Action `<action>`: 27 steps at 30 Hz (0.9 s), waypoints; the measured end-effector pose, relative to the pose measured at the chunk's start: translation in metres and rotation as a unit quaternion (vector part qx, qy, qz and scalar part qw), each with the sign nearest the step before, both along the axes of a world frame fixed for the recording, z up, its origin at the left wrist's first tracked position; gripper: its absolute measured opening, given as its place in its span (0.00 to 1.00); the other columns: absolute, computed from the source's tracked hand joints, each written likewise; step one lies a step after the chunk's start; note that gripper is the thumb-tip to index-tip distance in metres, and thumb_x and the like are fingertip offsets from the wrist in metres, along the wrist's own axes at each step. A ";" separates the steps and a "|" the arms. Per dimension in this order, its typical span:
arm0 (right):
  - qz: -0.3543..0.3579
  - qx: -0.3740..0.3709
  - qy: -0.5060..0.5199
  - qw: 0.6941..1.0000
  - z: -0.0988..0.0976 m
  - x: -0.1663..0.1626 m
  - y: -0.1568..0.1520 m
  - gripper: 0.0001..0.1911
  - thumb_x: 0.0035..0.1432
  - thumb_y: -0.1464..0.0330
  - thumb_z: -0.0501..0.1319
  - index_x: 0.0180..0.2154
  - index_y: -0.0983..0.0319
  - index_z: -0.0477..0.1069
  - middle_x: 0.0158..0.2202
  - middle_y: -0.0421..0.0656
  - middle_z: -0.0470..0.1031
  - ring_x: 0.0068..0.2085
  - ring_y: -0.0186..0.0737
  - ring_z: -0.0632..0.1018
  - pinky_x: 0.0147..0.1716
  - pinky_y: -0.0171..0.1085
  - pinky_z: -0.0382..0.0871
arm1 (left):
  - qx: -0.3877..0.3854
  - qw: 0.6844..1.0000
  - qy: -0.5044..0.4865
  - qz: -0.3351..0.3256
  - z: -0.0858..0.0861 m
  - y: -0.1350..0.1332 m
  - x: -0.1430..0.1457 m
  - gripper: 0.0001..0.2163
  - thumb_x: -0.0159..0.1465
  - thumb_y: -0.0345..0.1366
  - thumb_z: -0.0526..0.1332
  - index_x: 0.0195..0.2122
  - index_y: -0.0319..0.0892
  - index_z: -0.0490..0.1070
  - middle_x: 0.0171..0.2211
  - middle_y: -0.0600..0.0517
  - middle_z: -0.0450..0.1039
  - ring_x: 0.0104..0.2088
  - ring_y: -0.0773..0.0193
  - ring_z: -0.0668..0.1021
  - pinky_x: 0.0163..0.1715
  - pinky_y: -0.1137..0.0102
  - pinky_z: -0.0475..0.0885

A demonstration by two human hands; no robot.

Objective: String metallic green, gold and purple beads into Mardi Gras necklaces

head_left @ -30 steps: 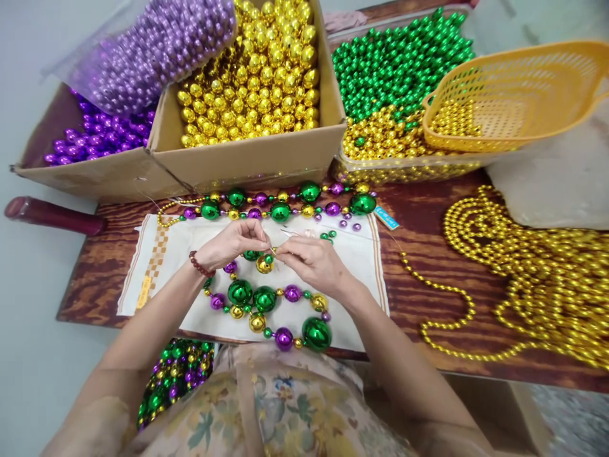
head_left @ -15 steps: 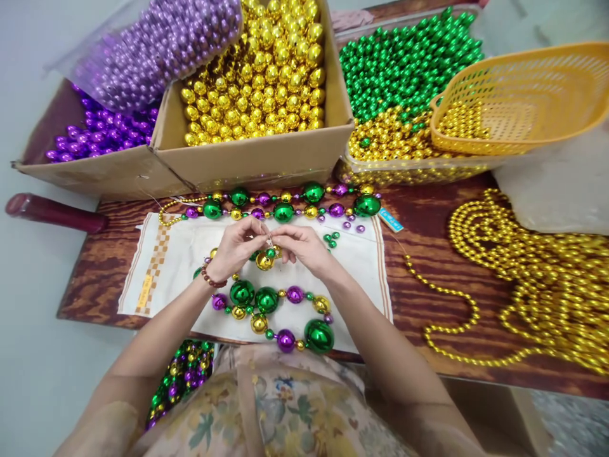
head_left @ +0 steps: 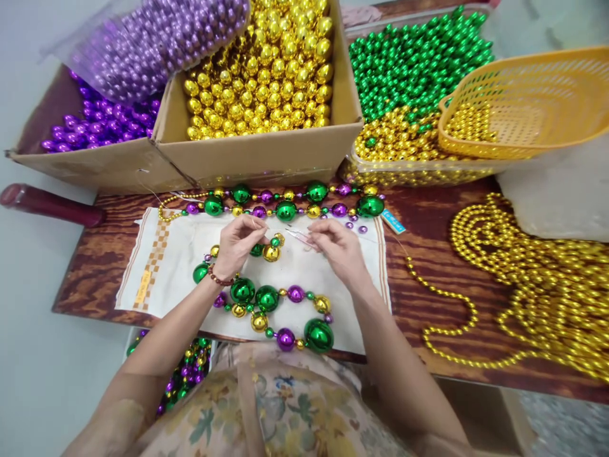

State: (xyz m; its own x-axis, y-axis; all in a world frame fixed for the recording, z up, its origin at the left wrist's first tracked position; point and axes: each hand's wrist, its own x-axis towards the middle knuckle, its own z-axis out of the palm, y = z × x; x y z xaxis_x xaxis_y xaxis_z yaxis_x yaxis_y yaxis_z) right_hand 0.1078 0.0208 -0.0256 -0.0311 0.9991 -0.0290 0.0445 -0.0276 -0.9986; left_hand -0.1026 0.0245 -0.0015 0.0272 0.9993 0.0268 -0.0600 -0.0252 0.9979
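My left hand is closed in a pinch on a thin pale thread at its fingertips. To its right, my right hand grips a small tool with a fine pointed metal tip and a pinkish handle, aimed at the left fingertips. Just below lie a small green bead and a gold bead of the bead necklace. This necklace, with large green balls and purple and gold ones, loops over the white cloth between my forearms.
Behind the cloth lies another bead strand. Cardboard boxes of purple and gold beads stand at the back. Right of them are a tub of green and gold beads and a yellow basket. Gold bead strings cover the table's right side.
My hands were together over the green and gold beads. Now they are apart, the right one drawn back to the right, with the pointed tool showing in it. The view has shifted slightly.
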 end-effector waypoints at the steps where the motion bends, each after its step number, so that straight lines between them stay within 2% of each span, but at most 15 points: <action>1: 0.009 -0.014 0.059 0.998 0.000 0.005 -0.004 0.06 0.53 0.65 0.61 0.30 0.60 0.67 0.39 0.44 0.73 0.34 0.38 0.76 0.32 0.38 0.70 | -0.015 1.000 -0.008 -0.011 -0.001 0.001 -0.001 0.13 0.54 0.39 0.72 0.28 0.39 0.69 0.34 0.53 0.74 0.27 0.70 0.77 0.30 0.71 0.76; 4: 0.039 -0.047 0.203 0.977 0.001 0.007 -0.010 0.10 0.57 0.61 0.58 0.31 0.58 0.59 0.44 0.45 0.73 0.45 0.45 0.77 0.41 0.44 0.72 | -0.049 0.997 -0.047 -0.032 -0.004 0.003 -0.001 0.13 0.54 0.39 0.73 0.29 0.39 0.69 0.33 0.52 0.76 0.31 0.68 0.79 0.35 0.70 0.76; 5: 0.045 -0.057 0.231 0.970 0.001 0.004 -0.010 0.11 0.58 0.59 0.57 0.32 0.57 0.57 0.42 0.45 0.73 0.45 0.45 0.77 0.43 0.47 0.72 | -0.056 0.996 -0.066 -0.032 -0.005 0.004 0.000 0.13 0.54 0.39 0.73 0.29 0.40 0.69 0.32 0.53 0.76 0.32 0.67 0.79 0.38 0.70 0.76; 7: 0.043 -0.071 0.264 0.961 -0.001 -0.003 -0.007 0.11 0.59 0.58 0.56 0.33 0.56 0.56 0.33 0.42 0.70 0.40 0.44 0.76 0.43 0.48 0.72 | -0.066 0.992 -0.108 -0.027 -0.006 0.006 0.003 0.14 0.53 0.40 0.73 0.30 0.40 0.68 0.32 0.54 0.77 0.34 0.66 0.80 0.43 0.67 0.76; 9: 0.031 -0.071 0.276 0.958 -0.004 -0.009 -0.002 0.11 0.58 0.59 0.56 0.33 0.56 0.56 0.27 0.38 0.62 0.33 0.40 0.73 0.42 0.47 0.72 | -0.075 0.987 -0.141 -0.020 -0.004 0.008 0.007 0.16 0.53 0.41 0.73 0.31 0.41 0.67 0.29 0.55 0.76 0.34 0.66 0.80 0.46 0.65 0.75; 12: 0.024 -0.065 0.256 0.964 -0.012 -0.011 0.003 0.12 0.57 0.60 0.58 0.33 0.56 0.56 0.25 0.35 0.56 0.27 0.37 0.67 0.35 0.42 0.70 | -0.086 0.987 -0.131 -0.027 -0.001 0.009 0.011 0.18 0.52 0.43 0.74 0.30 0.42 0.65 0.24 0.58 0.73 0.29 0.68 0.79 0.47 0.63 0.75; 15: 0.037 -0.077 0.240 0.967 -0.023 -0.005 0.001 0.14 0.54 0.59 0.62 0.32 0.57 0.58 0.23 0.34 0.57 0.24 0.34 0.65 0.28 0.37 0.65 | -0.096 0.990 -0.081 -0.069 -0.004 0.006 0.013 0.18 0.53 0.44 0.73 0.29 0.41 0.65 0.22 0.58 0.72 0.26 0.70 0.77 0.48 0.62 0.75; 19: 0.066 -0.082 0.216 0.971 -0.032 0.009 -0.005 0.14 0.53 0.60 0.65 0.30 0.59 0.62 0.20 0.33 0.61 0.23 0.31 0.66 0.25 0.33 0.60 | -0.123 0.982 -0.059 -0.129 -0.014 -0.004 0.011 0.16 0.56 0.43 0.71 0.29 0.41 0.65 0.22 0.57 0.73 0.25 0.71 0.76 0.47 0.63 0.76; 22: 0.082 -0.076 0.202 0.973 -0.020 0.017 -0.006 0.14 0.53 0.60 0.67 0.30 0.60 0.64 0.20 0.34 0.65 0.23 0.31 0.69 0.25 0.33 0.62 | -0.145 0.975 -0.054 -0.158 -0.015 -0.010 0.009 0.15 0.57 0.42 0.71 0.29 0.40 0.65 0.22 0.56 0.74 0.25 0.70 0.77 0.44 0.64 0.77; 27: 0.132 -0.069 0.229 0.962 0.018 0.009 0.004 0.14 0.53 0.59 0.68 0.32 0.60 0.67 0.25 0.36 0.72 0.26 0.34 0.75 0.29 0.36 0.74 | -0.162 0.962 -0.048 -0.215 -0.005 -0.013 0.014 0.14 0.57 0.41 0.71 0.30 0.39 0.68 0.26 0.54 0.75 0.27 0.69 0.79 0.37 0.69 0.76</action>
State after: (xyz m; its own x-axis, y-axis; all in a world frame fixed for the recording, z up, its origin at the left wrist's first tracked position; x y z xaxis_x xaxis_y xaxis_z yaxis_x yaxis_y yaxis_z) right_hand 0.1167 0.0251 -0.0071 -0.3235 0.9425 -0.0843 -0.3758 -0.2097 -0.9027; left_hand -0.0885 0.0118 -0.0065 0.4533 0.8524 -0.2607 -0.0870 0.3334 0.9388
